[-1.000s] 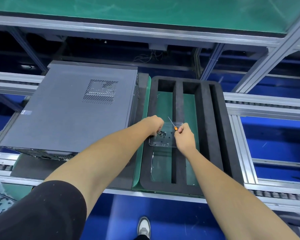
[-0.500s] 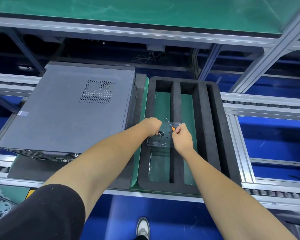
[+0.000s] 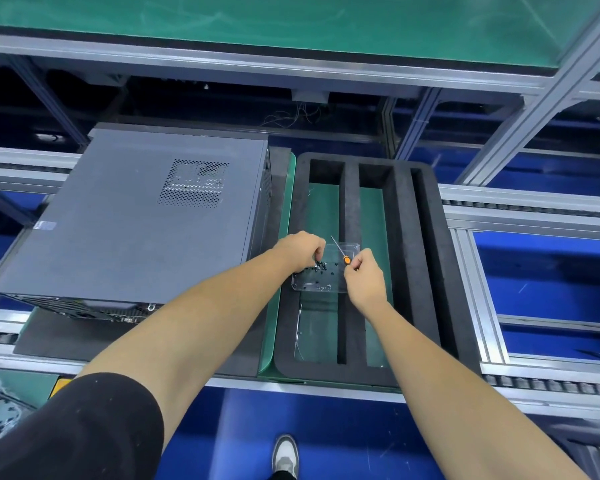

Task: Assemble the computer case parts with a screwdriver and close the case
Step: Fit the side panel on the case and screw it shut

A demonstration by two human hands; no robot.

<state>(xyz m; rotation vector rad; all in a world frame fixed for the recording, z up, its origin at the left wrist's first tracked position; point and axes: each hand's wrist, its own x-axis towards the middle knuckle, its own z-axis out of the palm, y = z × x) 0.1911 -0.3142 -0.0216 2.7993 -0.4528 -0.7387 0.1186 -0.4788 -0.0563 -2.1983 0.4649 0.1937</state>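
a big grey computer case [image 3: 136, 216] lies on its side on the left, on a dark mat [image 3: 84, 337]. its top panel is on, and it has a patch of little holes.

just beside it on the right sits a black foam tray [image 3: 430, 258] with long slots. a clear plastic box [image 3: 321, 284] rests on the tray, across the left slot and a foam bar. small black screws [image 3: 319, 266] lie in the box.

the left hand [image 3: 300, 251] reaches over the box, with its fingers curled down onto the screws. it looks like it pinches some, but the tips hide that, so i cannot tell for sure.

the right hand [image 3: 364, 275] pinches a thin screwdriver [image 3: 340, 251] by its orange part. the metal tip points up and away to the left, over the box.

a shoe [image 3: 284, 457] shows at the bottom, on the blue floor.
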